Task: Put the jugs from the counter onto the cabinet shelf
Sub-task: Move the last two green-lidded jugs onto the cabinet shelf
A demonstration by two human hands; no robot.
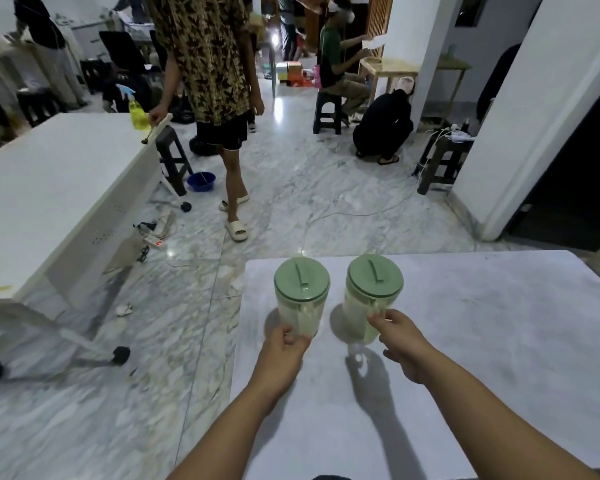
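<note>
Over at the left of the frame there's a white table with a yellow spray bottle sitting near its far corner, and a blue basin on the marble floor just past it. A person in a patterned shirt stands upper middle, wearing pale slides. Lower middle is where the action is: the left hand is closed around the handle of the left jug, thumb and fingers pinched on it near the bottom. That jug is pale and see-through with a green lid, standing upright near the left edge of the marble counter. Just beside it, not touching, is the right jug, same look, also upright. The right hand has its fingertips curled onto that jug's handle, a looser grip than the other side, but it does seem to be holding it. Both jugs look like they're resting on the counter, though it's hard to be sure. Upper right, two people sit low near a wooden table.
</note>
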